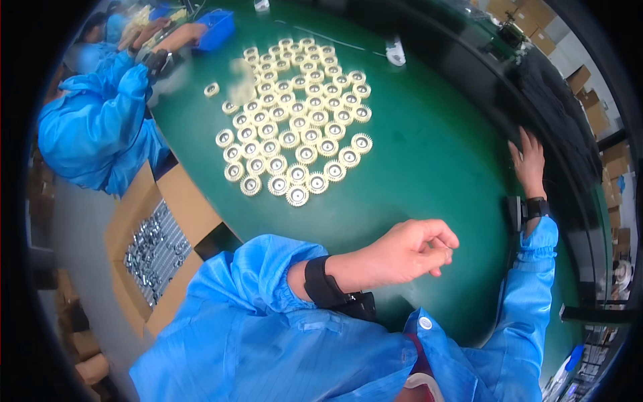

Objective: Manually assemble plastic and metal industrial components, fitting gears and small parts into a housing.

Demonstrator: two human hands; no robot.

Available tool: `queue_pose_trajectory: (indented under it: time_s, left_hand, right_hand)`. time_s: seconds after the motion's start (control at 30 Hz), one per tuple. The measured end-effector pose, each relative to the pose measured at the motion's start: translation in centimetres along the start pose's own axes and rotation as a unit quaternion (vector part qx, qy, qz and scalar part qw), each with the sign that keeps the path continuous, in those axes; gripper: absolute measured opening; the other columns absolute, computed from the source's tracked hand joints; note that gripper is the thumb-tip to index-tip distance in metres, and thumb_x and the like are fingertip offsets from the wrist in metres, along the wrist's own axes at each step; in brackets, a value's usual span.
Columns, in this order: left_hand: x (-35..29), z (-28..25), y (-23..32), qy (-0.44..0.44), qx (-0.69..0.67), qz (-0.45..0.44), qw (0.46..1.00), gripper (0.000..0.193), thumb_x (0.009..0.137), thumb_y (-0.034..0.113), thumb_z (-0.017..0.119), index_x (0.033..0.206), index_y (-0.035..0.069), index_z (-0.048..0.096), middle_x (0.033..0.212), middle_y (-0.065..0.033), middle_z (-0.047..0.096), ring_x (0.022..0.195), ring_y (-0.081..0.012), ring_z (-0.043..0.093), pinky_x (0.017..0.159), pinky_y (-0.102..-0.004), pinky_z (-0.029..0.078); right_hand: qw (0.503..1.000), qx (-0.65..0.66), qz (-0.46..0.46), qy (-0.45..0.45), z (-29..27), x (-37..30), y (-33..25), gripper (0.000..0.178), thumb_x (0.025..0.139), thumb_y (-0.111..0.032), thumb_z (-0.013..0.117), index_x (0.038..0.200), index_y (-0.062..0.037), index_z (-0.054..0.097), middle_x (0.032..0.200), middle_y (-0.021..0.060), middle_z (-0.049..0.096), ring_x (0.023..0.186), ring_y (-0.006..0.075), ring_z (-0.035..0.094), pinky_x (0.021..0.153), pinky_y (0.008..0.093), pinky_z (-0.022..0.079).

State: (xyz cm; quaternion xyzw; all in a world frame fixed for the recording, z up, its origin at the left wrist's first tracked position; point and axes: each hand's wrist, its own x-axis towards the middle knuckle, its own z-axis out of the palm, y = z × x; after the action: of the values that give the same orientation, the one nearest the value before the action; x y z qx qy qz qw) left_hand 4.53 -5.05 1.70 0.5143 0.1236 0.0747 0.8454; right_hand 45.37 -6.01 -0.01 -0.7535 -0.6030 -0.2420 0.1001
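My left hand [418,253] is raised over the near part of the green table, its fingers curled in toward the thumb. What lies inside the curl, if anything, is hidden. My right hand [529,164] has its fingers stretched apart at the dark ledge along the table's right side; nothing shows in it. Many round cream pieces [297,195] with toothed rims and dark metal centres stand in loose rows on the table, beyond and left of my left hand. A blurred cream clump [242,82] is among the far-left ones. Neither hand touches these pieces.
An open cardboard box [184,201] of small shiny metal parts [157,251] stands by the table's left edge. Beyond it works a person in a blue smock [94,127], near a blue bin [218,30]. A small white object [396,52] lies at the far side.
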Motion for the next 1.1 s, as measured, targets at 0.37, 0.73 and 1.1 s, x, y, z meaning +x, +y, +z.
queue_pose_trajectory:
  time_s: [0.37,0.73,1.1]
  left_hand:
    - [0.4,-0.1,-0.9,-0.048,-0.018,0.057,0.997,0.018,0.096,0.011,0.054,0.109,-0.001,0.055,0.095,-0.0055,0.060,0.087,-0.0102,0.059,0.077,-0.0268,0.051]
    - [-1.6,-0.4,1.7,-0.062,0.069,0.086,0.992,0.017,0.095,0.014,0.052,0.102,0.000,0.057,0.086,-0.0056,0.063,0.078,-0.0100,0.062,0.070,-0.0241,0.051]
    - [0.0,-0.1,0.0,0.006,0.083,0.125,0.989,0.015,0.091,0.013,0.055,0.081,0.002,0.055,0.068,-0.0077,0.062,0.056,-0.0125,0.060,0.051,-0.0258,0.048]
  right_hand:
    - [0.862,0.420,-0.264,-0.108,-2.5,4.5,-26.9,0.036,0.078,-0.012,0.068,0.113,-0.0078,0.061,0.103,0.0112,0.056,0.098,0.0303,0.050,0.087,0.0383,0.043]
    - [0.342,0.926,0.143,-0.075,-3.5,9.6,-22.0,0.037,0.088,-0.020,0.064,0.117,-0.0005,0.056,0.114,0.0095,0.060,0.097,0.0147,0.060,0.073,0.0254,0.049]
    - [0.980,0.169,0.092,-0.052,7.0,14.2,-19.0,0.044,0.077,-0.036,0.073,0.099,-0.0016,0.057,0.092,0.0193,0.063,0.089,0.0389,0.061,0.075,0.0473,0.049]
